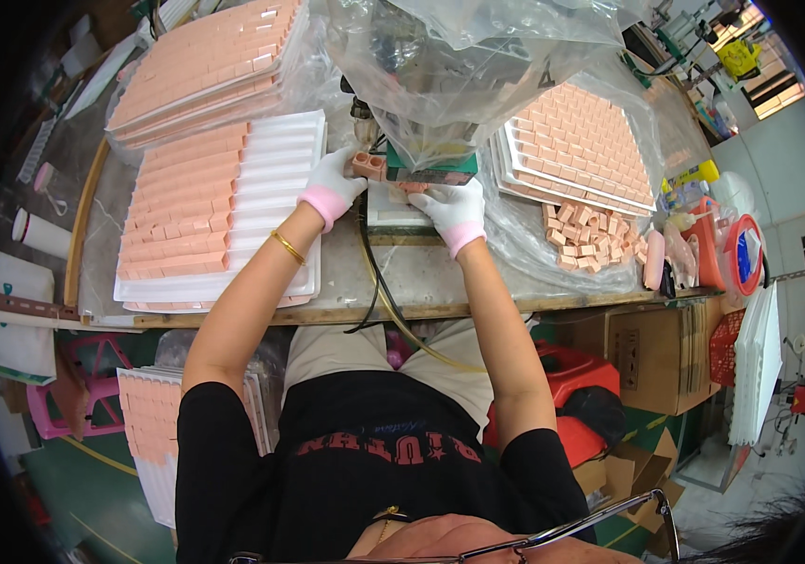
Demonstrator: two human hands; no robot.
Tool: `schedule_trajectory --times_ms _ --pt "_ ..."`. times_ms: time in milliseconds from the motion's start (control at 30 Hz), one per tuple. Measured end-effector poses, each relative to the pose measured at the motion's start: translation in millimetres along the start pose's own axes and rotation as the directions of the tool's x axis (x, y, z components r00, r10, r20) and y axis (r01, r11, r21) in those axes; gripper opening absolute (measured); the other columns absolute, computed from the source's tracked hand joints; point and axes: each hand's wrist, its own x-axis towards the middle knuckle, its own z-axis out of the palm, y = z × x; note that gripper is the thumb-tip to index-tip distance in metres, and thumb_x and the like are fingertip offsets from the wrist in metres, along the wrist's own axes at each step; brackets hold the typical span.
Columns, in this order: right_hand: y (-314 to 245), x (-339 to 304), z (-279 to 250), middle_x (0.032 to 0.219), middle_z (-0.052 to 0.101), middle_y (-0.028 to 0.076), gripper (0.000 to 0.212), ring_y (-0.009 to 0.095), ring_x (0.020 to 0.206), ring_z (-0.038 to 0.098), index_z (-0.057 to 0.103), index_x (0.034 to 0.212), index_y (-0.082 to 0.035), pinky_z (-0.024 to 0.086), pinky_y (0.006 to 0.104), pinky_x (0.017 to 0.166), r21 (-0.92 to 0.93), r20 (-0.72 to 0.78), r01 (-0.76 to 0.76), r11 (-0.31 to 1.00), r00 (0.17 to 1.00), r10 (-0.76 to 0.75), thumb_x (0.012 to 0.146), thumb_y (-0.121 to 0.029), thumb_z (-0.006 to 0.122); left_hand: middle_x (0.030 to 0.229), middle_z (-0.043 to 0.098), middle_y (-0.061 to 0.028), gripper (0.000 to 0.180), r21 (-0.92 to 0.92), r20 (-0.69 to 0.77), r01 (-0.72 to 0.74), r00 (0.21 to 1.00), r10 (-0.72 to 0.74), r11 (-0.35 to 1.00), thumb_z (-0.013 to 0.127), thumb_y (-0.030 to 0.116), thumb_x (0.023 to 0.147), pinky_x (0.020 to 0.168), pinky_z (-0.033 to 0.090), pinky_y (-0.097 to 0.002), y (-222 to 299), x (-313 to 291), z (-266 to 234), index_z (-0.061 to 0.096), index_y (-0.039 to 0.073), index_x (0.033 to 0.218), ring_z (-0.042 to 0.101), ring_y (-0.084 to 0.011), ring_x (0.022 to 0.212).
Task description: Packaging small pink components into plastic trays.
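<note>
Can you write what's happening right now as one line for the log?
left hand: holds peach block at machine | right hand: on white plate under it | white tray: partly filled, at left

We're looking down as the left hand (330, 186), gloved white with a pink cuff, is holding a small pink block (367, 166) beside the green machine base (430, 175). The right hand (454, 210) is pressing fingertips at that base. White trays (275, 202) of pink pieces are flanking both hands on the surface (421, 277).
</note>
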Motion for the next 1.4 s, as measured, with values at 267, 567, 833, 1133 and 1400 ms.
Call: schedule_trajectory --times_ms 267,567,833,1133,1400 --pt "38 19 26 0.092 0.067 0.006 0.050 0.017 0.085 0.065 0.061 0.097 -0.002 0.051 0.0292 0.079 0.150 0.043 0.092 0.984 0.994 -0.100 0.055 -0.015 0.086 0.104 0.062 -0.0210 0.052 0.226 -0.051 -0.038 0.997 0.051 0.973 0.073 0.019 0.072 0.082 0.049 -0.0373 -11 8 1 0.056 -0.001 0.117 0.062 -0.0336 0.095" --pt "45 6 -11 0.114 0.058 0.012 0.046 0.026 0.104 0.056 0.066 0.102 -0.004 0.044 0.0367 0.091 0.100 0.221 0.139 0.985 0.962 -0.158 0.062 -0.021 0.082 0.110 0.054 -0.0205 0.039 0.251 -0.043 -0.297 0.947 0.317 0.921 0.070 0.025 0.077 0.086 0.045 -0.0380 25 -27 12 0.057 0.002 0.105 0.056 -0.0326 0.097" --pt "-9 -46 -30 0.103 0.062 0.011 0.036 0.018 0.096 0.058 0.067 0.101 -0.001 0.045 0.0308 0.086 0.211 0.370 -0.094 0.973 0.929 0.010 0.072 -0.019 0.078 0.099 0.067 -0.0093 0.050 -0.512 0.365 0.233 0.930 -0.037 0.827 0.074 0.013 0.079 0.064 0.054 -0.0244 55 -67 5 0.053 -0.006 0.121 0.064 -0.0123 0.081" --pt "-43 -69 -61 0.103 0.063 0.005 0.037 0.013 0.094 0.057 0.058 0.114 0.008 0.042 0.0263 0.090 0.254 0.579 -0.077 0.964 0.810 -0.088 0.082 -0.009 0.067 0.087 0.068 -0.0051 0.036 -0.236 -0.008 0.019 1.000 -0.022 0.972 0.078 0.020 0.073 0.065 0.052 -0.0248 53 -187 -43 0.065 0.005 0.104 0.063 -0.0111 0.070" --pt "-37 -51 -18 0.111 0.061 0.009 0.042 0.018 0.102 0.056 0.057 0.117 0.008 0.041 0.0302 0.094 0.275 0.681 -0.137 0.952 0.726 -0.093 0.078 -0.004 0.068 0.088 0.068 -0.0149 0.028 0.338 -0.820 0.864 0.465 -0.334 0.374 0.062 0.027 0.079 0.072 0.051 -0.0432 -29 -463 -193 0.062 0.009 0.101 0.064 -0.0352 0.084"
